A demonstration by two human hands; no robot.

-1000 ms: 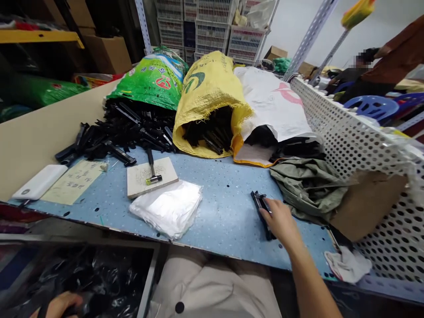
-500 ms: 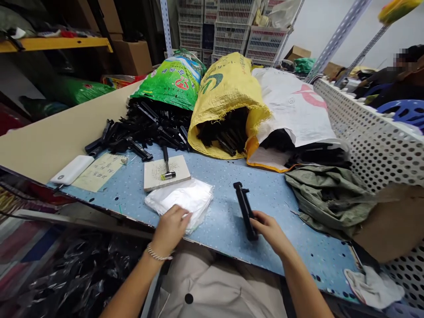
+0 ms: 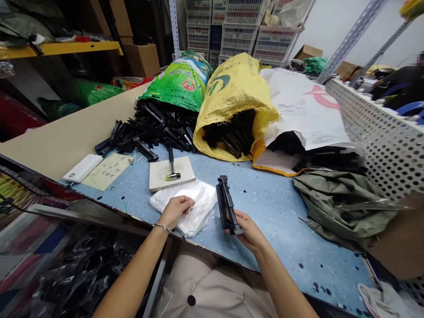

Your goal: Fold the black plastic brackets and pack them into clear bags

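My right hand (image 3: 249, 229) grips a long black plastic part (image 3: 227, 205) by its lower end, tilted with its far end up over the blue tabletop. My left hand (image 3: 175, 212) is closed in a pinch on the edge of a clear plastic bag at the top of a stack of plastic bags (image 3: 194, 221). Just behind the stack, a small hammer (image 3: 172, 176) with a black handle and a yellowish face rests on a pale block (image 3: 155, 176).
A heap of black parts (image 3: 129, 132) spills from a green sack (image 3: 175, 84). Beside it lie a yellow sack (image 3: 232, 88) and a white sack (image 3: 304, 110), both holding black pieces. A white power bank (image 3: 82, 168), a handwritten note (image 3: 107, 172) and dark green cloth (image 3: 338, 203) flank the work area.
My right hand has brought the black part left towards the bags and turned it. My left hand has shifted slightly, its fingers now pinching a bag edge. The view has swung a little left.
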